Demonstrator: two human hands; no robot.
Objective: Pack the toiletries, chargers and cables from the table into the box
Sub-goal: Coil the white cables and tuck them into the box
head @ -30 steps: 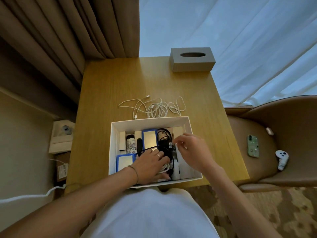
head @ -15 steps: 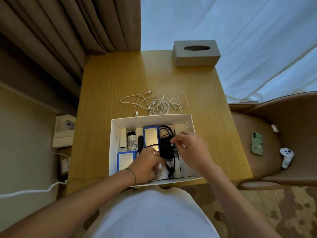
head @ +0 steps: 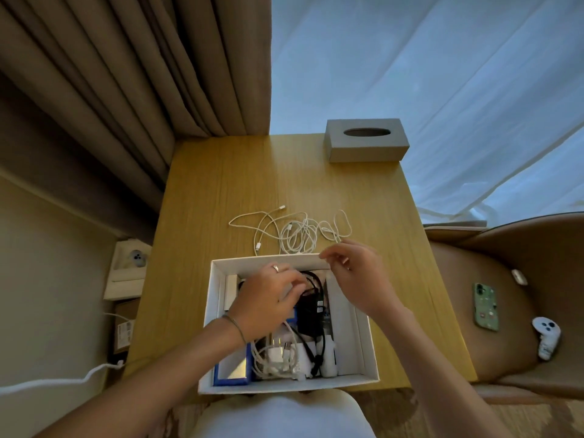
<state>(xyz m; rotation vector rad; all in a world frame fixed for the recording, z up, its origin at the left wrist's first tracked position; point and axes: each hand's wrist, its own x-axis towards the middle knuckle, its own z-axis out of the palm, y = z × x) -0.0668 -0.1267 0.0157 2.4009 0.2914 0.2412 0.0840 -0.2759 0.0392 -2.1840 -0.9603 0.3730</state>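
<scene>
1. Fingers of my left hand [head: 268, 298] curl down inside the white rectangular cardboard box [head: 211, 314], their tips on the black cable bundle [head: 311, 306]; whether they actually grip it I cannot tell. A ring shows on one finger and a thin bracelet circles the wrist.
2. My right hand [head: 357, 275] is raised over the box's far right corner, thumb and forefinger drawn together at the far rim. Whether they pinch the tangled white cable [head: 300, 232] lying just beyond, I cannot tell.
3. That thin, glossy cable sprawls in loose loops on the smooth yellow-brown wooden table [head: 252, 178], just beyond the box's far wall.
4. Inside the box, at the near side, sit a blue-framed flat case [head: 230, 369], a white plug charger [head: 275, 354] wrapped in white cord, and a white rounded bottle [head: 328, 361].
5. At the table's far right corner stands a grey rectangular tissue box [head: 366, 143] with an oval slot.
6. On the brown leather chair [head: 505, 263] to the right lie a green patterned phone [head: 486, 306] and a white controller [head: 546, 336].
</scene>
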